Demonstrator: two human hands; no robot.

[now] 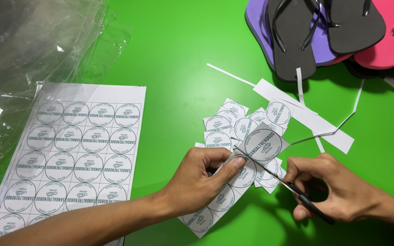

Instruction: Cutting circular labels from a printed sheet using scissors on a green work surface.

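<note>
**Label strip being cut with scissors on green tabletop**

Both forearms enter from the near edge. Left hand (201,175) is closed in a pinch on a strip of round labels (222,193), thumb on top, strip running toward the near edge. Right hand (338,187) is curled through the handles of the scissors (279,177); blades are partly open across the strip, just below the end label (265,145). Step in hand is judged as snipping 1 label off. Next move calls for closing the blades straight between 2 circles. Cut labels (245,120) are piled just beyond. An uncut label sheet (76,150) lies toward the left edge, clear bags (33,41) at the far left corner, flip-flops (324,32) at the far right corner, paper offcuts (311,120) near them.
</note>
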